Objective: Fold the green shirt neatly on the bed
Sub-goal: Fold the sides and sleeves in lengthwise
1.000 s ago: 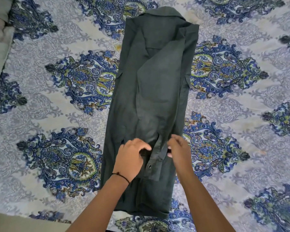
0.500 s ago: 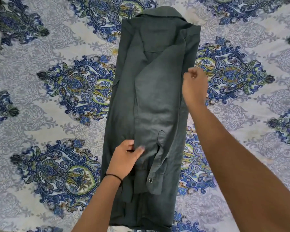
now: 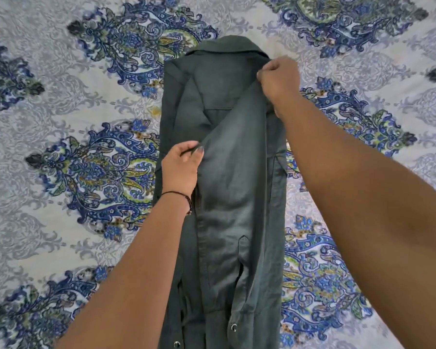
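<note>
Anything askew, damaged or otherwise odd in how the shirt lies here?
Nothing damaged or spilled. The green shirt lies lengthwise on the bedsheet, but its folded-over sleeve runs slantwise down the middle and looks creased above the cuff. The left hand pinches the sleeve's edge; the right hand pinches the shoulder by the collar.

A dark green cotton shirt point(image 3: 237, 172), folded into a long narrow strip, lay lengthwise on a bed covered by a pale sheet with blue paisley medallions point(image 3: 91, 172). The right hand point(image 3: 278, 79) gripped the far right shoulder by the collar. The left hand point(image 3: 183, 166) pinched the folded sleeve's left edge mid-strip.
</note>
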